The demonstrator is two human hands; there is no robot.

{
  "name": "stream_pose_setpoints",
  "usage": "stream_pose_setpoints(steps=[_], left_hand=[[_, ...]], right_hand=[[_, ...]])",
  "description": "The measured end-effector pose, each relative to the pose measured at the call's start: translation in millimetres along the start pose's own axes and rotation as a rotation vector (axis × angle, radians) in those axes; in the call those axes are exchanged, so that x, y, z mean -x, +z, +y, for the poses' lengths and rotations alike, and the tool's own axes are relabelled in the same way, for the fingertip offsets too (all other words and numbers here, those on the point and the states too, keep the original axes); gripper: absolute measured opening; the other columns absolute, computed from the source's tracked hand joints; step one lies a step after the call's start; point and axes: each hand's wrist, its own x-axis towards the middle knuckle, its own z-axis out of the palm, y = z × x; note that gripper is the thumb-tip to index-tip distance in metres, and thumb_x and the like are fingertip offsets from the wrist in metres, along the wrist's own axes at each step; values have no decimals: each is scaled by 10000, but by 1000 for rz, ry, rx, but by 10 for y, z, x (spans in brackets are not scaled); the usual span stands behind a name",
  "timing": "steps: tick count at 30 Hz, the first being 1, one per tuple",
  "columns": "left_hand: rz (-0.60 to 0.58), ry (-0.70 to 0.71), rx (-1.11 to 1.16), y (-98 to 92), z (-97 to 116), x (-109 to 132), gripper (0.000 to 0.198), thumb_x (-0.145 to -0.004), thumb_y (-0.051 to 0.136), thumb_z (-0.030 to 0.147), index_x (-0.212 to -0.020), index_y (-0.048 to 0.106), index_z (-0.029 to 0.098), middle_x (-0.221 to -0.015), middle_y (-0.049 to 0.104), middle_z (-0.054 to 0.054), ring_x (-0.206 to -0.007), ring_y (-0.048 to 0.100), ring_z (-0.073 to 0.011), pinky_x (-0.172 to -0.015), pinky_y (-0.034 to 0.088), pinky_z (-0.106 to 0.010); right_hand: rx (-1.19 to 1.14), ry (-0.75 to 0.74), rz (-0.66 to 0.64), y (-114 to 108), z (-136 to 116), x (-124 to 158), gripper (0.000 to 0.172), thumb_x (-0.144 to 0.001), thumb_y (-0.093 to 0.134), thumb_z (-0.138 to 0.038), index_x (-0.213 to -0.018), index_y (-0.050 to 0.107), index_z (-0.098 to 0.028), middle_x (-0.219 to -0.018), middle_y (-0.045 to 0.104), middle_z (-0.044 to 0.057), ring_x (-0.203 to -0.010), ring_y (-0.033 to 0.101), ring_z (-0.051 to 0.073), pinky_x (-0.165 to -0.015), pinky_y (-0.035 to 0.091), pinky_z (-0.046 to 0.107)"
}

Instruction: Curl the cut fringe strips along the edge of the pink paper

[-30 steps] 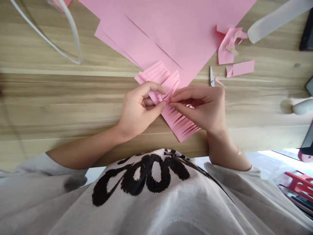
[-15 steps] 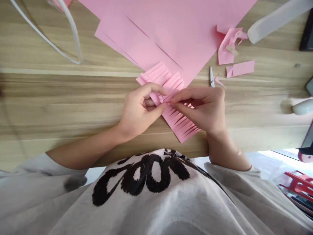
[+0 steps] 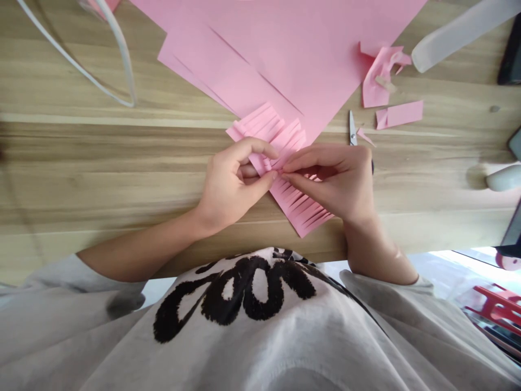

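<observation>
A pink paper strip [image 3: 300, 221], cut into a fringe along one side, lies slantwise on the wooden table. My left hand [image 3: 230, 182] is closed on its middle, thumb and fingertips on the paper near the uncut edge. Thumb and fingers of my right hand [image 3: 337, 176] pinch one of the narrow fringe tabs right beside the left thumb. Toward the upper left end, several tabs look folded or curled over. My right hand covers part of the cut fringe. Just beyond it, scissors [image 3: 352, 130] show one blade, with the rest mostly hidden behind that hand.
Large pink paper sheets [image 3: 317, 60] spread across the far side. Crumpled pink scraps [image 3: 376, 87] and a small pink strip [image 3: 401, 115] lie at right, near a whitish translucent bar [image 3: 459, 38]. A white cable [image 3: 126, 70] loops at upper left.
Both hands stay almost where they were on the fringed strip. My right hand has shifted very slightly left, and a dark bit of the scissors' handle now shows beside it.
</observation>
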Motion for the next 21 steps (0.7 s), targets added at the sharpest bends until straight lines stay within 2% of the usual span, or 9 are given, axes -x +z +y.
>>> stream_pose_setpoints(steps=[1, 2, 5, 7, 8, 9, 14, 16, 21], left_hand=[[20, 37, 25, 1, -5, 0, 261, -749, 780, 102, -982, 734, 211, -912, 757, 18, -488, 498, -8, -414, 490, -147], [10, -35, 7, 2, -5, -1, 265, -760, 764, 89, -991, 732, 216, -931, 758, 18, -512, 521, -18, -451, 520, -154], [17, -14, 14, 8, 10, -1, 282, -743, 729, 39, -975, 726, 199, -907, 753, 26, -494, 500, 2, -452, 504, -120], [8, 59, 37, 10, 23, 0, 266, -755, 739, 40, -970, 726, 195, -890, 748, 29, -466, 469, 17, -421, 473, -113], [-10, -22, 10, 11, 27, 0, 282, -763, 741, 35, -990, 724, 201, -931, 749, 21, -494, 496, 7, -448, 497, -129], [4, -38, 18, 12, 29, 0, 274, -757, 742, 34, -980, 723, 191, -921, 743, 12, -494, 502, 4, -442, 492, -131], [11, 24, -2, 8, 8, -3, 227, -783, 742, 73, -972, 722, 197, -873, 736, 20, -484, 479, -2, -392, 437, -150], [9, 45, -14, 5, 11, 1, 226, -786, 760, 98, -979, 719, 207, -865, 731, 26, -487, 488, -3, -403, 456, -143], [25, -70, -46, 5, 59, 10, 212, -791, 760, 93, -983, 706, 166, -881, 726, 7, -577, 598, -36, -523, 553, -133]], right_hand=[[-5, -6, 0, 2, 7, 0, 127, -796, 767, -134, -800, 778, -261, -886, 811, 22, -791, 745, 207, -656, 617, 389], [-11, -11, -1, 4, 14, 0, 116, -796, 768, -136, -801, 781, -252, -889, 812, 25, -791, 747, 202, -659, 615, 381], [-7, -18, 9, 13, 28, -3, 83, -807, 758, -144, -797, 781, -222, -858, 809, 31, -755, 738, 181, -645, 595, 349], [11, -19, 24, 20, 31, -7, 72, -803, 754, -141, -786, 777, -207, -809, 799, 21, -713, 720, 164, -625, 578, 328], [18, -15, 27, 23, 31, -9, 74, -799, 752, -136, -784, 776, -205, -795, 795, 14, -701, 713, 158, -619, 573, 322], [23, -9, 20, 25, 31, -12, 86, -797, 748, -126, -785, 775, -206, -797, 795, 10, -704, 710, 155, -624, 573, 319], [-8, -23, 9, 20, 32, -15, 105, -790, 760, -117, -793, 786, -219, -841, 805, 21, -744, 727, 166, -617, 564, 334], [-29, -25, 19, 17, 26, -9, 93, -784, 774, -132, -798, 790, -222, -856, 808, 24, -740, 734, 172, -603, 570, 342], [-22, 1, -9, 15, -3, 6, 150, -787, 749, -112, -818, 791, -253, -907, 813, 27, -803, 757, 196, -663, 625, 373]])
